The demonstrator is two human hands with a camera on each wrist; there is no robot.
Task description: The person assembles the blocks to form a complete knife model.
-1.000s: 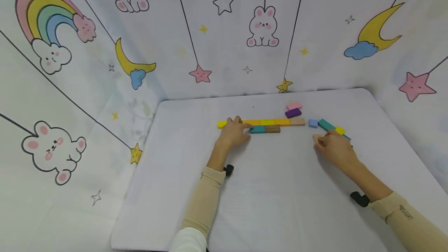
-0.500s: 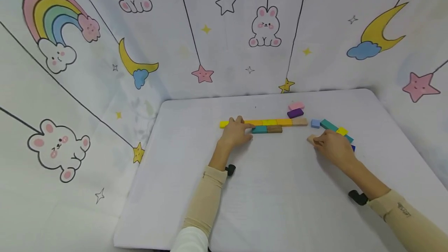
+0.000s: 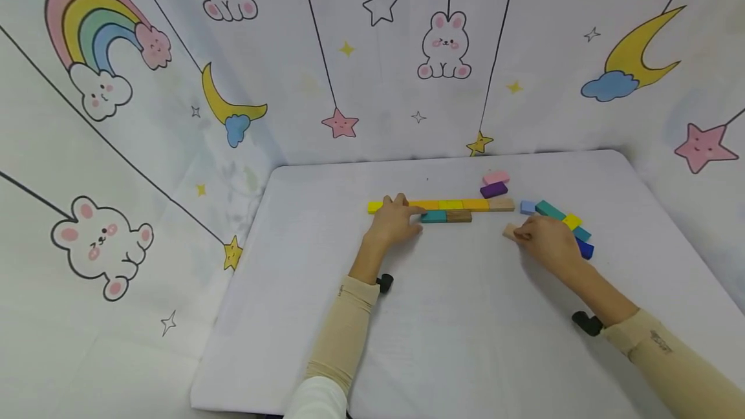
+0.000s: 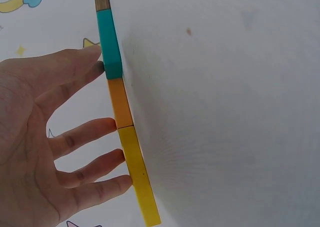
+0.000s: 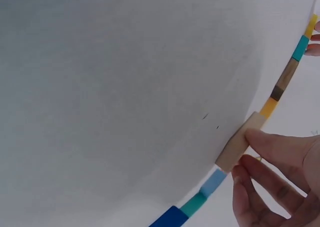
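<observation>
Now right hand (image 3: pixel 549 244) pinches pale wooden block (image 5: pixel 240 143), left hand (image 3: pixel 392 224) fingers spread; seemingly row-building, next wanting careful alignment.

White-covered counter (image 3: pixel 454 341), cartoon-printed cloth (image 3: pixel 384 70) behind. I see the left hand (image 3: pixel 393 222) at the left part of a yellow-and-orange row of blocks (image 3: pixel 451 205); teal block (image 3: pixel 433 216) and brown block (image 3: pixel 459 216) along its near side. Right hand (image 3: pixel 548 241): fingers pinch a pale wooden block (image 3: pixel 510 231), apart from the row. Purple block (image 3: pixel 494 190) beyond; dark blue block (image 3: pixel 585 249) beside that hand.
</observation>
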